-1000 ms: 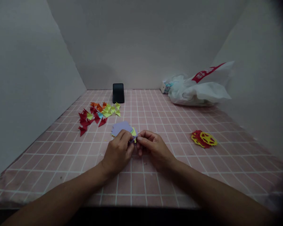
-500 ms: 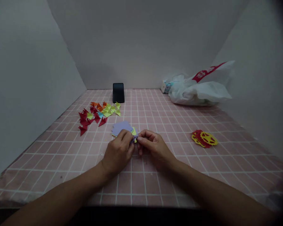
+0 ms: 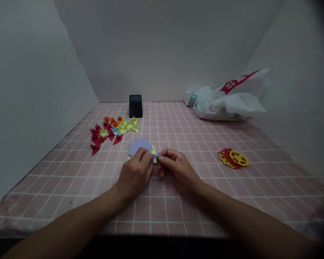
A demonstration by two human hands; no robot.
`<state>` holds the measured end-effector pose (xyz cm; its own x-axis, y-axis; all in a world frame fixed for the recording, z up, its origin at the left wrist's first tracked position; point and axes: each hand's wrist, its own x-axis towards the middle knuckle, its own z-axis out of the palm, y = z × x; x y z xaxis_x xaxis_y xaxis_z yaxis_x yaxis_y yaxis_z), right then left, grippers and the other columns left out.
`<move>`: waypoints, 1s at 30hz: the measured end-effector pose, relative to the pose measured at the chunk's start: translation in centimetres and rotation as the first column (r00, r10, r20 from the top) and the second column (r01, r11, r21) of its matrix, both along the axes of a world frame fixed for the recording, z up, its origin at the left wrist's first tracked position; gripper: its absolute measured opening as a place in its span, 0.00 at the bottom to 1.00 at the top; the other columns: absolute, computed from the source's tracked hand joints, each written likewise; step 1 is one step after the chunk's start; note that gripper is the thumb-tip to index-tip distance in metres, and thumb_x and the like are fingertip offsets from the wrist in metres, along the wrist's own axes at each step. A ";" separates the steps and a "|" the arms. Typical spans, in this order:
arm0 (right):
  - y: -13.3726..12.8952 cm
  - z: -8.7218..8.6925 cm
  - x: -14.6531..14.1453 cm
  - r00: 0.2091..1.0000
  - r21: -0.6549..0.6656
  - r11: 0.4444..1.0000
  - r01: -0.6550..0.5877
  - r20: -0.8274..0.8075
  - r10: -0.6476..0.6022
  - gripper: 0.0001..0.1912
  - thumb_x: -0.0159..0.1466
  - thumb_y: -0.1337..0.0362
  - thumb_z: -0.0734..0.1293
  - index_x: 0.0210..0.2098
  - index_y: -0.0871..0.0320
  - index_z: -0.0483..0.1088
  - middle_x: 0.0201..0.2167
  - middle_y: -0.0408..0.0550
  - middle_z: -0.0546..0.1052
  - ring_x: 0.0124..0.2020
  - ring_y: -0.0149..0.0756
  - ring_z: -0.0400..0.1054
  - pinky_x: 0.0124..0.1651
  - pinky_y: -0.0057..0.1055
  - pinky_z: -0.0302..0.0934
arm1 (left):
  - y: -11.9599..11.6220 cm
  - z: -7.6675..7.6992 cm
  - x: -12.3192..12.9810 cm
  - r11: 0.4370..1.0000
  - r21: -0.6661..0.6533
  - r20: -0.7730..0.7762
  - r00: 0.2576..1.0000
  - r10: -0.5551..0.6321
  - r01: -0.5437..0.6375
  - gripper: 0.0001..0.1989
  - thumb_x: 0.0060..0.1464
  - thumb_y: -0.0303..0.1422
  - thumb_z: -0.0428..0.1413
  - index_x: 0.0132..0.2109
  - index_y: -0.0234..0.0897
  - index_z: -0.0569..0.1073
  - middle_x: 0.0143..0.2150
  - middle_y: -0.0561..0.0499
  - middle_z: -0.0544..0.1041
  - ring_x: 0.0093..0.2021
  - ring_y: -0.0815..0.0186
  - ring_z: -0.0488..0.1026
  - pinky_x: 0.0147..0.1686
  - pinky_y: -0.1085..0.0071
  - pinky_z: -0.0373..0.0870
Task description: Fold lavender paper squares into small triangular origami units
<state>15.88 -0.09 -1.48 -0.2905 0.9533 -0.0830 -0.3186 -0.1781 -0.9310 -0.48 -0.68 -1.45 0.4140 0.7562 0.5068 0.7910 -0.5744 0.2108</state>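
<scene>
left hand (image 3: 136, 170), right hand (image 3: 176, 168): both pinched on small purple paper (image 3: 154, 157) | flat purple sheets (image 3: 139, 145) beyond

The small paper piece (image 3: 153, 157) is purple. Around it, the bench (image 3: 178, 133) is dusty pink, gridded with white lines. Close by at ten o'clock, the paper stack (image 3: 139, 145) is lilac on top, pale yellow beneath; farther out at ten, folded pieces (image 3: 111, 135) are red, orange, lime-yellow and light blue. Eleven: a black phone (image 3: 135, 107). One: a white box (image 3: 189, 99) patterned light blue. Two: a white bag (image 3: 224, 106), red-banded with white lettering. Three: cut-outs (image 3: 227, 157), red and yellow.
</scene>
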 end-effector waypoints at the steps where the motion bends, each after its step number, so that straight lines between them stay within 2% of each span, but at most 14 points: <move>1: 0.0 0.0 0.0 1.000 0.000 1.000 -0.001 -0.003 0.001 0.09 0.58 0.60 0.71 0.28 0.57 0.68 0.20 0.39 0.72 0.19 0.26 0.62 0.25 0.27 0.54 | 0.0 0.0 0.0 1.000 0.001 0.000 1.000 0.001 -0.001 0.07 0.60 0.22 0.47 0.37 0.37 0.66 0.37 0.47 0.72 0.35 0.62 0.72 0.32 0.68 0.71; 8: 0.0 0.2 0.0 1.000 -0.054 0.999 0.005 -0.028 -0.007 0.09 0.56 0.62 0.71 0.26 0.57 0.67 0.19 0.39 0.71 0.18 0.26 0.62 0.24 0.27 0.54 | 0.0 0.0 0.1 0.999 -0.019 0.033 0.999 -0.028 0.029 0.06 0.59 0.23 0.48 0.37 0.37 0.67 0.38 0.46 0.73 0.36 0.61 0.72 0.33 0.67 0.71; 12: 0.0 0.3 0.0 0.999 -0.074 0.997 0.011 -0.033 -0.013 0.08 0.55 0.63 0.71 0.26 0.58 0.68 0.19 0.39 0.71 0.18 0.26 0.61 0.24 0.26 0.54 | 0.0 0.2 0.3 0.986 -0.137 0.226 0.972 -0.064 0.096 0.04 0.59 0.24 0.51 0.37 0.37 0.69 0.36 0.48 0.74 0.36 0.62 0.73 0.37 0.66 0.70; 15: 0.1 0.3 0.0 0.999 -0.068 0.998 0.005 -0.041 -0.008 0.07 0.55 0.64 0.71 0.26 0.58 0.68 0.18 0.39 0.71 0.18 0.25 0.61 0.25 0.26 0.54 | 0.0 0.9 0.5 0.929 -0.303 0.422 0.904 -0.068 0.211 0.04 0.58 0.26 0.52 0.38 0.36 0.71 0.32 0.51 0.76 0.30 0.66 0.73 0.33 0.70 0.69; 18: 0.1 0.2 0.1 1.000 -0.046 0.999 -0.005 -0.013 0.005 0.05 0.54 0.66 0.70 0.26 0.58 0.68 0.18 0.38 0.71 0.18 0.25 0.61 0.25 0.26 0.54 | -0.1 1.5 0.5 0.878 -0.386 0.527 0.849 -0.043 0.284 0.05 0.60 0.29 0.51 0.39 0.36 0.72 0.29 0.53 0.77 0.26 0.68 0.72 0.29 0.72 0.66; 22: 0.2 0.1 0.1 0.998 -0.005 1.000 -0.024 0.056 0.024 0.04 0.55 0.66 0.69 0.26 0.58 0.69 0.19 0.38 0.70 0.19 0.25 0.62 0.25 0.26 0.56 | -0.2 1.7 0.4 0.870 -0.415 0.543 0.840 0.002 0.266 0.10 0.63 0.34 0.50 0.37 0.35 0.74 0.29 0.52 0.77 0.29 0.67 0.73 0.32 0.71 0.66; 26: 0.1 0.1 0.2 0.996 0.018 0.999 -0.033 0.089 0.032 0.06 0.56 0.64 0.69 0.27 0.57 0.68 0.21 0.39 0.70 0.20 0.26 0.62 0.26 0.27 0.56 | -0.1 1.6 0.3 0.892 -0.377 0.523 0.852 -0.017 0.249 0.13 0.63 0.32 0.49 0.33 0.35 0.73 0.29 0.52 0.75 0.31 0.66 0.72 0.35 0.69 0.65; 30: 0.1 0.2 0.3 0.990 0.040 0.998 -0.056 0.134 0.050 0.07 0.57 0.62 0.69 0.28 0.57 0.68 0.23 0.40 0.72 0.21 0.27 0.63 0.27 0.28 0.57 | 0.0 1.5 0.1 0.889 -0.386 0.518 0.856 -0.013 0.247 0.14 0.64 0.31 0.48 0.32 0.36 0.73 0.28 0.52 0.73 0.30 0.66 0.70 0.34 0.69 0.64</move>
